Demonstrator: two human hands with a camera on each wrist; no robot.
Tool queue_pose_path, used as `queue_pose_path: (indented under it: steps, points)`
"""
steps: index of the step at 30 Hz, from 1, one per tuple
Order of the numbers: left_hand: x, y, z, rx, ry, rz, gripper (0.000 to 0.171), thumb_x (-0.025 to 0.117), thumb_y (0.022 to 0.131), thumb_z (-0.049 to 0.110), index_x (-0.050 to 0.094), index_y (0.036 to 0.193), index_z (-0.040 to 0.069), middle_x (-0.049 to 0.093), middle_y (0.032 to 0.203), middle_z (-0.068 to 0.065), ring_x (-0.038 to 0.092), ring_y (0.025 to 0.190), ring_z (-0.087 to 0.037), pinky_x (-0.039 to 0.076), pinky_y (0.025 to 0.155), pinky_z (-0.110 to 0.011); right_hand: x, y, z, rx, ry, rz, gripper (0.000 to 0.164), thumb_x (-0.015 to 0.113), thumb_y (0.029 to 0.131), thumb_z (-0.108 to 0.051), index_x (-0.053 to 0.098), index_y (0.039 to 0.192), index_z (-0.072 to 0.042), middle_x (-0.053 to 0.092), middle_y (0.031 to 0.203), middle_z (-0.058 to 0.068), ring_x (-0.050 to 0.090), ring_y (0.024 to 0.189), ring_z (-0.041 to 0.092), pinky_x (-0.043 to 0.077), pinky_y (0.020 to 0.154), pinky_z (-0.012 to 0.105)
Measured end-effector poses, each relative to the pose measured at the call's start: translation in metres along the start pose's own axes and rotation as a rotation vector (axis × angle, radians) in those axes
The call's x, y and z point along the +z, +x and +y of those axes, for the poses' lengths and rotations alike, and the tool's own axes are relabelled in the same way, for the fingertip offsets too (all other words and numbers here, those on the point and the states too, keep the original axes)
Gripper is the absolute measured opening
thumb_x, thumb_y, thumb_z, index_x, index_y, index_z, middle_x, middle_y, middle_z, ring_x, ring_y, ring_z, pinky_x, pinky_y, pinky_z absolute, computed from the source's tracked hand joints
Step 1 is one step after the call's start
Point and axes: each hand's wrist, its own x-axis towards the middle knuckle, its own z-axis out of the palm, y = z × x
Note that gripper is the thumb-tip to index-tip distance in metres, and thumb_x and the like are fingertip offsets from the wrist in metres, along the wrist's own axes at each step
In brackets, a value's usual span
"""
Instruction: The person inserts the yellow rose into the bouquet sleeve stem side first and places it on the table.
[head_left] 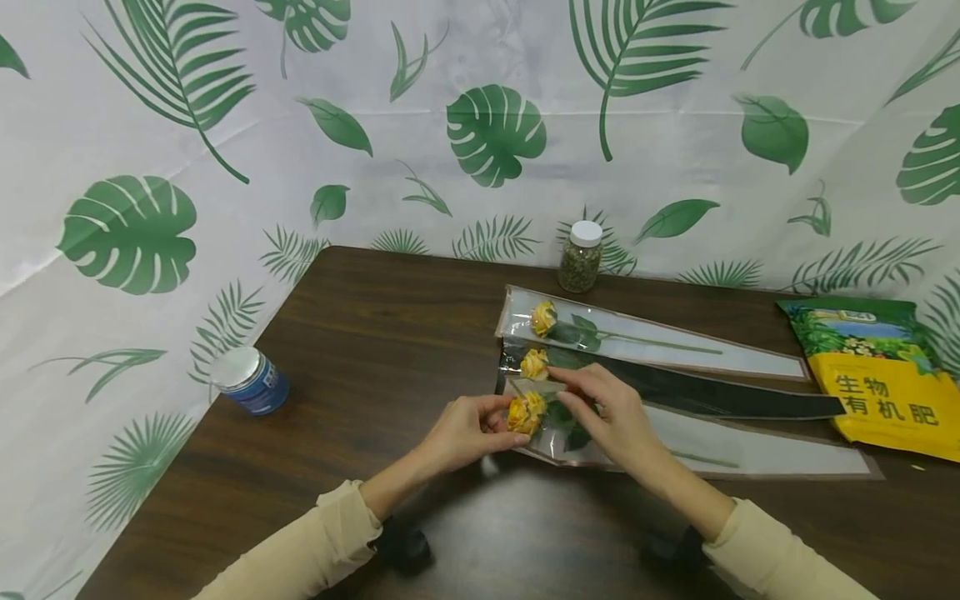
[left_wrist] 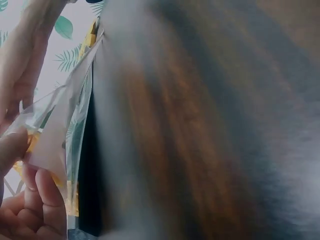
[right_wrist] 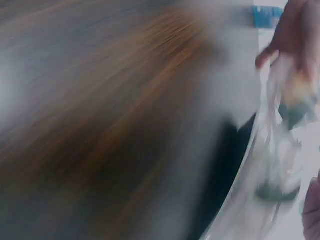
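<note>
A yellow rose [head_left: 527, 413] lies in the nearest clear-and-white flower sleeve [head_left: 795, 454], its bloom by the wide left end. With thumb and fingers my left hand [head_left: 467, 429] grips that end, around the bloom; in the left wrist view its fingertips pinch the clear film [left_wrist: 52, 135]. My right hand [head_left: 618, 421] pinches the sleeve's upper edge just right of the bloom, fingertips close to a second yellow rose [head_left: 534, 363] in a black-backed sleeve [head_left: 697, 387]. Behind it lies a third sleeve [head_left: 757, 356], white-backed, with another yellow rose [head_left: 543, 317].
A yellow and green fertilizer bag [head_left: 885, 383] lies at the right, beside the sleeves' narrow ends. At the back stands a white-lidded jar [head_left: 580, 258] of small greenish pieces. A blue can [head_left: 258, 387] sits near the left edge of the dark wooden table [head_left: 360, 333].
</note>
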Motion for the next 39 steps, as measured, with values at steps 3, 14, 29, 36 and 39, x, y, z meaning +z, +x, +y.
queue_pose_path:
  steps: [3, 14, 29, 36, 39]
  points:
    - [0.0, -0.005, -0.005, -0.025, -0.023, -0.034, 0.053, 0.076, 0.08, 0.019, 0.058, 0.122, -0.006, 0.066, 0.072, -0.001, 0.052, 0.06, -0.001, 0.043, 0.058, -0.017, -0.019, -0.02, 0.01, -0.003, -0.048, -0.027, 0.037, 0.073, 0.073, 0.009, 0.069, 0.107, -0.003, 0.059, 0.085, -0.002, 0.051, 0.07, 0.001, 0.043, 0.06, 0.012]
    - [-0.004, -0.018, -0.019, -0.118, -0.044, -0.159, 0.051, 0.075, 0.079, 0.015, 0.057, 0.122, -0.006, 0.058, 0.065, 0.005, 0.047, 0.054, -0.003, 0.036, 0.047, -0.016, -0.058, -0.081, 0.037, -0.005, -0.443, -0.308, 0.054, 0.085, 0.062, -0.024, 0.069, 0.113, -0.011, 0.05, 0.084, -0.007, 0.031, 0.066, -0.002, 0.029, 0.051, 0.014]
    - [-0.009, -0.02, -0.018, -0.098, -0.027, -0.299, 0.071, 0.077, 0.078, 0.023, 0.044, 0.139, 0.005, 0.053, 0.064, 0.007, 0.045, 0.052, -0.004, 0.035, 0.048, -0.018, -0.058, -0.092, 0.035, 0.008, -0.466, -0.363, 0.057, 0.082, 0.067, -0.034, 0.067, 0.116, -0.009, 0.048, 0.085, -0.007, 0.031, 0.066, -0.002, 0.03, 0.051, 0.016]
    - [-0.002, -0.019, -0.021, -0.08, -0.036, -0.233, 0.046, 0.081, 0.073, 0.017, 0.061, 0.113, 0.008, 0.048, 0.064, 0.008, 0.042, 0.055, -0.002, 0.034, 0.049, -0.017, -0.056, -0.093, 0.034, 0.023, -0.456, -0.363, 0.057, 0.082, 0.066, -0.031, 0.067, 0.116, -0.007, 0.047, 0.083, -0.007, 0.03, 0.066, -0.002, 0.029, 0.051, 0.016]
    - [-0.002, -0.019, -0.021, -0.104, -0.017, -0.237, 0.035, 0.082, 0.072, 0.019, 0.062, 0.098, 0.009, 0.049, 0.063, 0.008, 0.042, 0.055, -0.004, 0.033, 0.05, -0.017, -0.056, -0.093, 0.034, 0.024, -0.45, -0.371, 0.058, 0.083, 0.066, -0.029, 0.066, 0.116, -0.005, 0.046, 0.082, -0.008, 0.029, 0.065, -0.003, 0.029, 0.051, 0.016]
